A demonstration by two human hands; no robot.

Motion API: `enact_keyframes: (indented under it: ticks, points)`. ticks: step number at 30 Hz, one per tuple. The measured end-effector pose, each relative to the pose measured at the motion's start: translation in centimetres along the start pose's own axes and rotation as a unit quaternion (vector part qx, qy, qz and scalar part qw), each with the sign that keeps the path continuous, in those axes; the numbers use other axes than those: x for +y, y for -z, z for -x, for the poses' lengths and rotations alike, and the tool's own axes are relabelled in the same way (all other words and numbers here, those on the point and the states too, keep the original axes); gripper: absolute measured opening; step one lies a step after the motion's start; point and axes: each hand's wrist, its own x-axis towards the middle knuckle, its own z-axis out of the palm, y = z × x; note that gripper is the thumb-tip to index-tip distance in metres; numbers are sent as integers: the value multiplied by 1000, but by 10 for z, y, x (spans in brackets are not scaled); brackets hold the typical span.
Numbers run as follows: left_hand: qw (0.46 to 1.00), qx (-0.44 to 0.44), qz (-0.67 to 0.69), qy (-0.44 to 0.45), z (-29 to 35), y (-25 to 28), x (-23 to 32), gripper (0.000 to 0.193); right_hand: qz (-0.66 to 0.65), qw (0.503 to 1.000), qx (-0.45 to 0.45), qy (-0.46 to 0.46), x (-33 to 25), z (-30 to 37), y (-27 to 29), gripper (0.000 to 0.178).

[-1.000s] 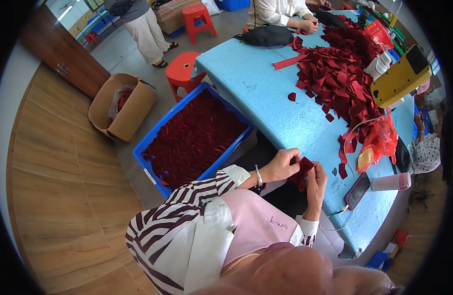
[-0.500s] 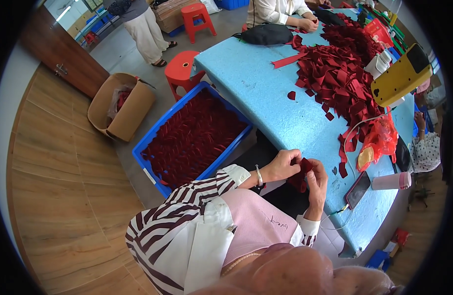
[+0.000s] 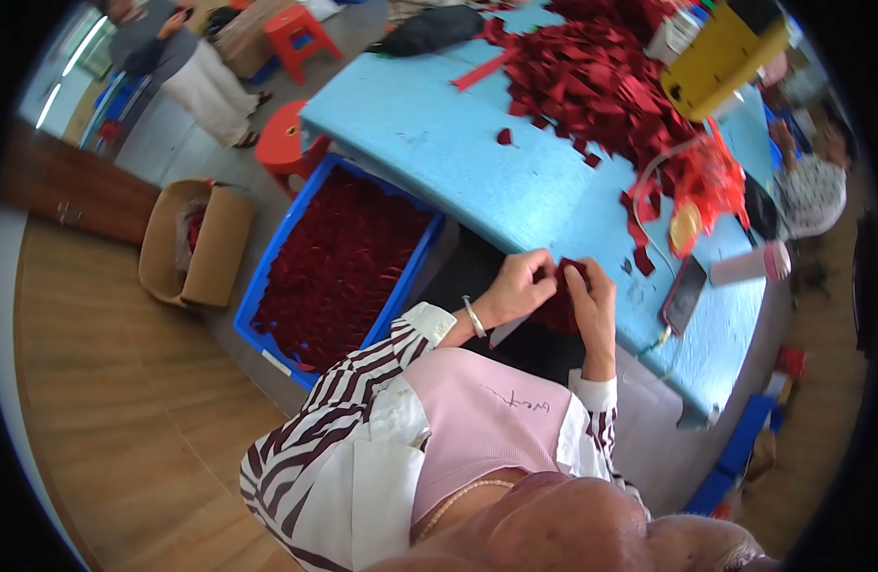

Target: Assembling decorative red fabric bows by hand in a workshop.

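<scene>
A small dark red fabric piece (image 3: 557, 312) is gripped by my right hand (image 3: 596, 297), thumb laid over its top edge. My left hand (image 3: 521, 286), wearing a bracelet, is closed in a pinch beside it; what lies between its fingertips is too small to make out. Both hands are over my lap at the near edge of the blue table (image 3: 415, 124). On the table a large heap of dark red fabric pieces (image 3: 587, 81) spreads toward the far end. A blue crate (image 3: 251, 303) full of similar dark red pieces stands to my left.
Near the right table edge lie a phone (image 3: 685, 297) on a cable, a pink bottle (image 3: 750, 264) and a red plastic bag (image 3: 711, 181). A yellow device (image 3: 720, 67) stands beyond. Left are a cardboard box (image 3: 219, 250) and red stools (image 3: 284, 143). Other people are farther off.
The view has swung, so the table and crate appear farther left and higher. My hands stay together at the fabric piece, the left a little apart from the right.
</scene>
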Motion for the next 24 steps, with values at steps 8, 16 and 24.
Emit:
enact_keyframes:
  ticks: [8,16,24]
  points:
    - [999,-44,27,5,-64,-79,-29,9,72,992,101,18,41,-45,62,11]
    - [986,-131,74,78,-79,-108,-30,9,48,996,73,36,64,-51,107,12]
    - [990,-125,2,58,-76,-111,-26,13,95,986,64,119,61,-52,112,13]
